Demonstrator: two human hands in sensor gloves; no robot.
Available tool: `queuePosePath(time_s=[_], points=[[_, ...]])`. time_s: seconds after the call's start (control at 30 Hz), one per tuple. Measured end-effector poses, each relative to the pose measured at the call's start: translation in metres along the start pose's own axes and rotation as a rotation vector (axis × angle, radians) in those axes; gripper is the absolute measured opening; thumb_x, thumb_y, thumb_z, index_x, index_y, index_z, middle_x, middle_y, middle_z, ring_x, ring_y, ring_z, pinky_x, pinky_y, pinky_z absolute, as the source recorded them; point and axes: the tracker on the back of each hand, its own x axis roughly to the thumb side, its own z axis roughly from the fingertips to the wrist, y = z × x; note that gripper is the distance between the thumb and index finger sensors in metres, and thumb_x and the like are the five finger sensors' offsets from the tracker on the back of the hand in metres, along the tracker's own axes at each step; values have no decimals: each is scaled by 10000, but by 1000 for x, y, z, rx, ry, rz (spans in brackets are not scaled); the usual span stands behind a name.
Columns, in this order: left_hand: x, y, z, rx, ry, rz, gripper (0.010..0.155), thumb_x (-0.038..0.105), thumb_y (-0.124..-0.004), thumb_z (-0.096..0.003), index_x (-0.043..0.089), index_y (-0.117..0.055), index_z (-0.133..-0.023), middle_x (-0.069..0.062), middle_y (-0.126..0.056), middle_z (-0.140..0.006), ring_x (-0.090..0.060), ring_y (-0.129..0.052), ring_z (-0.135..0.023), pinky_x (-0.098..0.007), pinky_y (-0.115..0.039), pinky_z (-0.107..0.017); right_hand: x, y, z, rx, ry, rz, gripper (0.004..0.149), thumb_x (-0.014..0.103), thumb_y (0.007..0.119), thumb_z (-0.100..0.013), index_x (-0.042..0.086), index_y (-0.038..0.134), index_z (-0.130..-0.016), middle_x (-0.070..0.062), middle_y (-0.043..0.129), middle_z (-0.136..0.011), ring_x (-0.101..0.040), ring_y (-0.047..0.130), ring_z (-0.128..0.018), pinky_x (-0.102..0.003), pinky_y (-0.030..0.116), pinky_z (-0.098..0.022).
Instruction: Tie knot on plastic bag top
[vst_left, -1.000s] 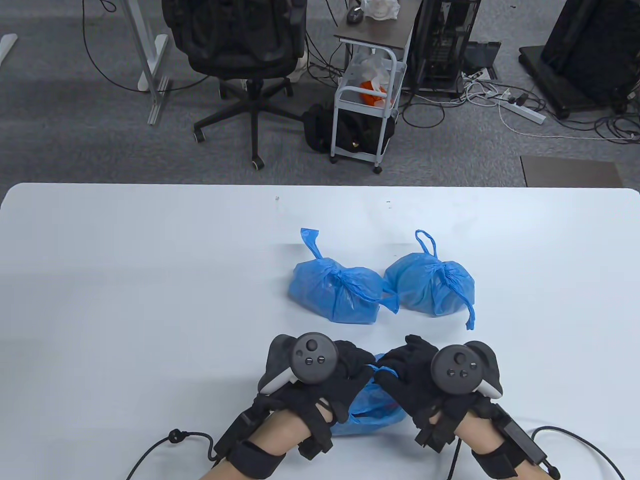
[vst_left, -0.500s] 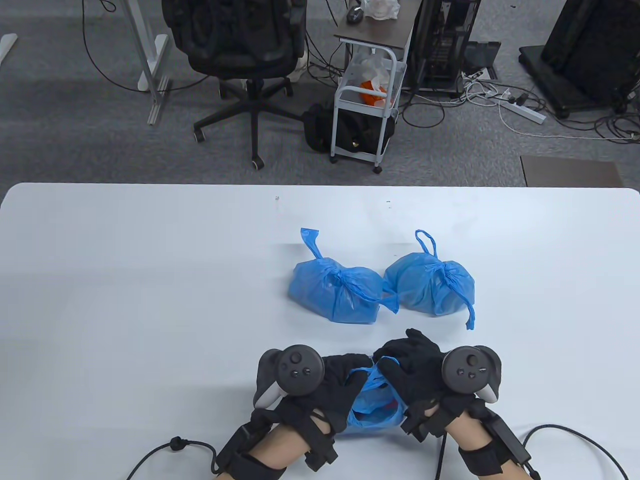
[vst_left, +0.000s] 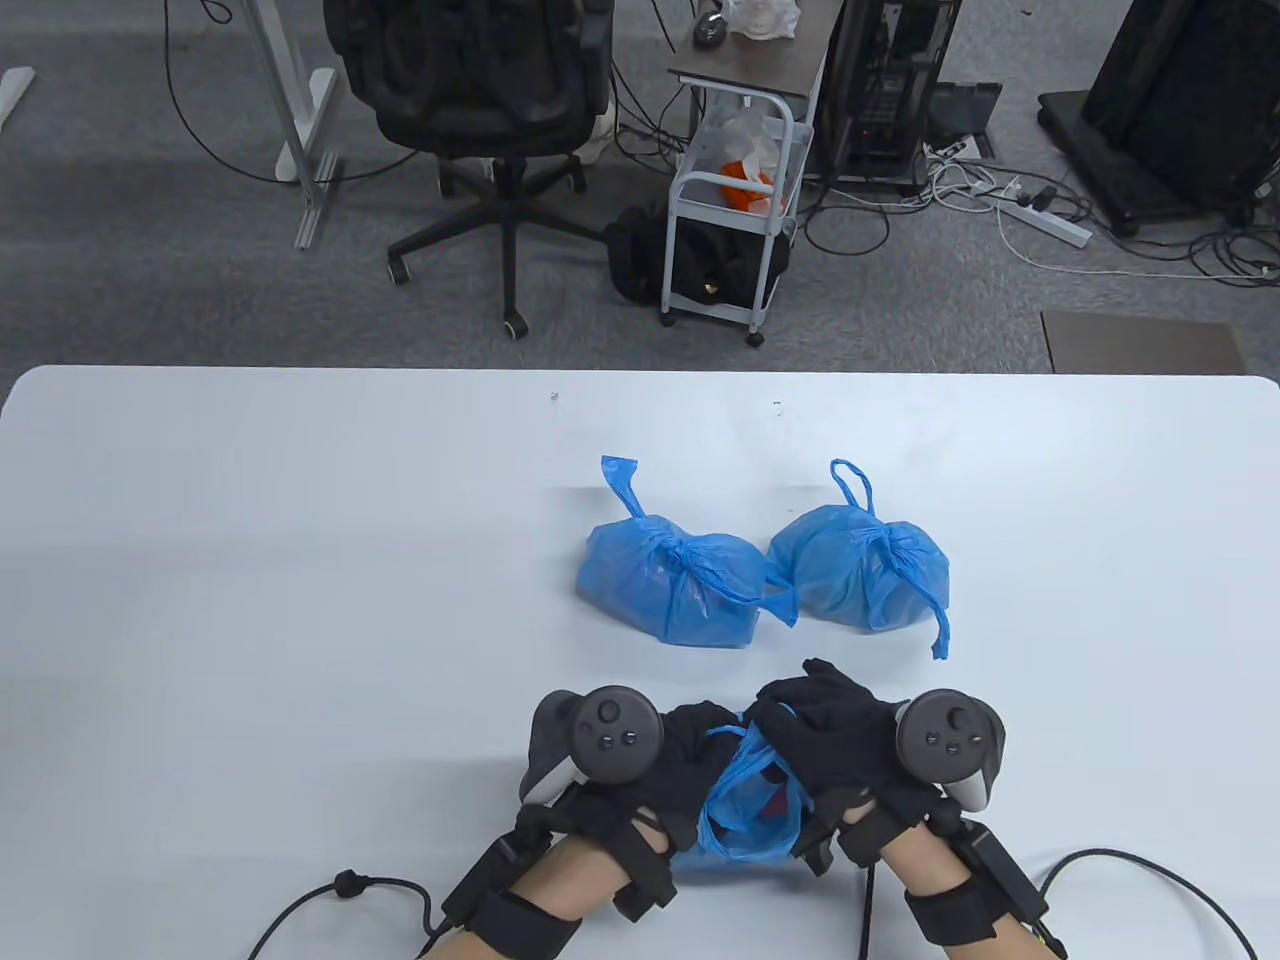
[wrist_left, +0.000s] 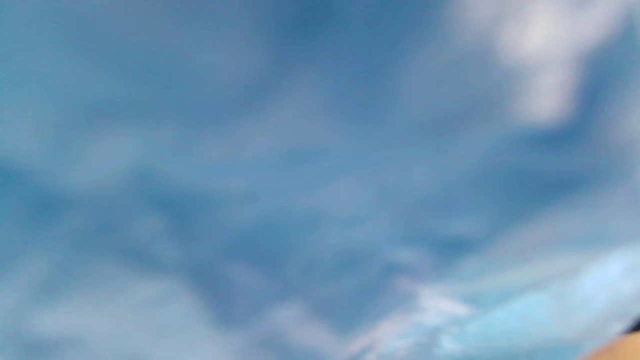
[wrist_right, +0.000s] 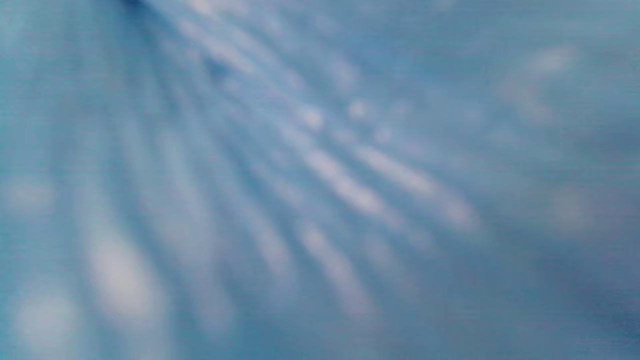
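From above, your left hand (vst_left: 690, 770) and right hand (vst_left: 830, 735) each grip the top of the blue plastic bag (vst_left: 745, 815) at the tabletop's (vst_left: 250, 600) near edge. Both wrist views show only blurred blue plastic.

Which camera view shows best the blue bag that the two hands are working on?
The table view. There the open blue bag shows between the left hand and the right hand, both on its top. The left wrist view and right wrist view show only blurred blue plastic, too close to tell any shape.
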Motion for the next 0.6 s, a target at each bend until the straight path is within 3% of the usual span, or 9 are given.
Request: queuePosePath(time_s=[0.07, 0.1, 0.2, 0.37, 0.43, 0.47, 0.53, 0.6], points=[[-2, -1, 1, -19, 12, 57, 405, 505, -593, -467, 312, -559, -821, 68, -895, -744, -272, -968, -735, -540, -717, -596, 1, 0, 0, -11, -13, 10, 536, 601, 746, -435, 209, 1034, -208, -79, 1103, -507, -464, 967, -596, -675, 540, -597], [-2, -2, 1, -16, 0, 73, 413, 501, -597, -468, 308, -568, -832, 42, -916, -753, -290, -972, -753, -550, -723, -591, 1, 0, 0, -20, -18, 14, 542, 597, 743, -438, 207, 1034, -199, -82, 1107, -495, -463, 973, -589, -674, 543, -595], [3, -6, 1, -15, -23, 42, 420, 478, -595, -467, 252, -596, -822, 133, -997, -587, -234, -1057, -643, -511, -797, -535, 2, -1, 0, -36, -24, 43, 554, 594, 737, -438, 205, 1033, -179, -80, 1114, -473, -464, 978, -580, -674, 549, -592], [3, -15, -2, -45, -26, -16, 409, 476, -582, -463, 250, -582, -804, 233, -928, -396, -100, -1071, -450, -433, -846, -442, 2, -2, 1, -43, -3, 52, 571, 610, 712, -442, 198, 1039, -220, -89, 1107, -491, -469, 973, -583, -677, 546, -592], [-2, -9, -3, -25, -13, -1, 409, 481, -578, -463, 252, -578, -802, 242, -917, -378, -80, -1064, -427, -421, -847, -432, 1, -5, 1, -45, 13, 48, 569, 625, 698, -445, 189, 1051, -348, -111, 1080, -556, -474, 955, -603, -679, 532, -597], [-6, -5, -4, -11, -3, 21, 407, 482, -578, -463, 254, -580, -800, 242, -916, -374, -79, -1063, -423, -419, -847, -430, 1, -8, 2, -56, 22, 44, 573, 633, 692, -445, 179, 1039, -484, -133, 1042, -637, -480, 932, -629, -682, 515, -604], [-14, 3, -4, 14, 16, 52, 407, 482, -577, -463, 253, -579, -801, 241, -915, -374, -82, -1061, -424, -420, -845, -432, 2, -15, 3, -100, 18, 38, 589, 632, 701, -443, 178, 909, -755, -166, 929, -787, -492, 874, -685, -688, 471, -618], [-21, 9, -3, 30, 36, 70, 407, 481, -578, -464, 252, -580, -800, 240, -915, -374, -83, -1061, -423, -421, -845, -432, 6, -23, 5, -137, -17, 29, 629, 618, 714, -445, 180, 758, -893, -177, 814, -882, -498, 799, -746, -692, 416, -630]])
